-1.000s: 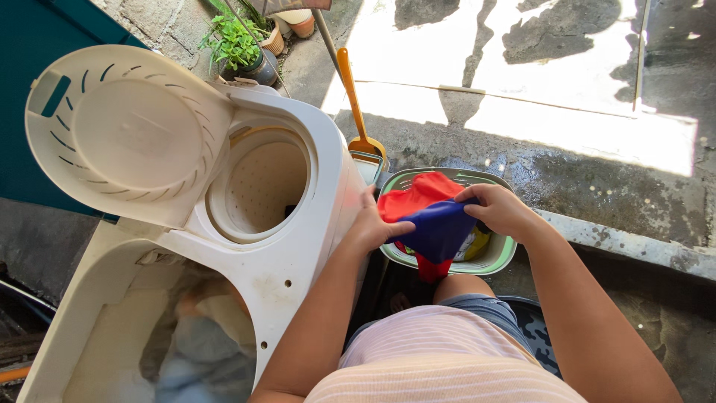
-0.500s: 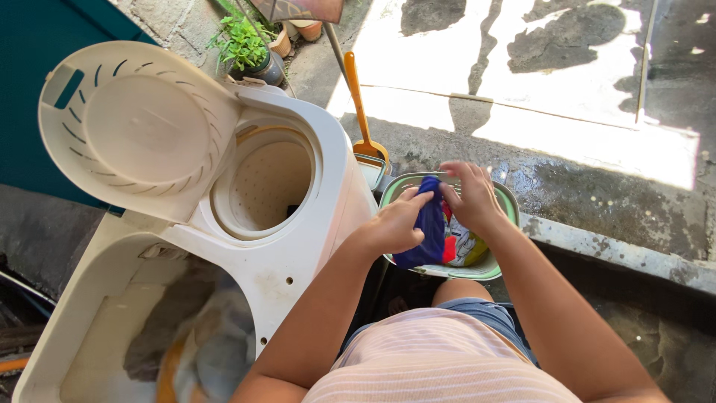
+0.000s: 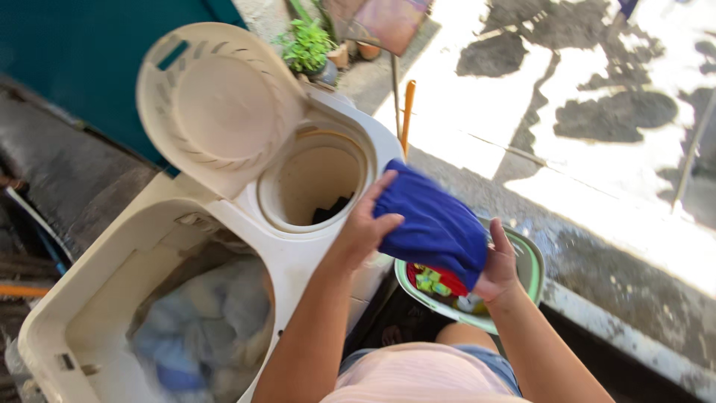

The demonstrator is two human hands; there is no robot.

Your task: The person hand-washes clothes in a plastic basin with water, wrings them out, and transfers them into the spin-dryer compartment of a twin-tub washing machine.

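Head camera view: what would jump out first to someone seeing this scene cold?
The blue cloth at centre, gripped by the left hand and the right hand, stands out most. Left of it is a cream twin-tub washing machine, its round lid raised over the open spinner drum, with laundry swirling in the wash tub at lower left. Beneath the cloth sits a green basket holding colourful clothes.

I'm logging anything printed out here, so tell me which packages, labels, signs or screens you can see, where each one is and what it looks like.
None can be made out.
The washing machine shows bare cream plastic, with no label or screen in view.
The blue cloth held by both hands over the green basket is plain.
Small green and red items in the basket are too blurred to identify.
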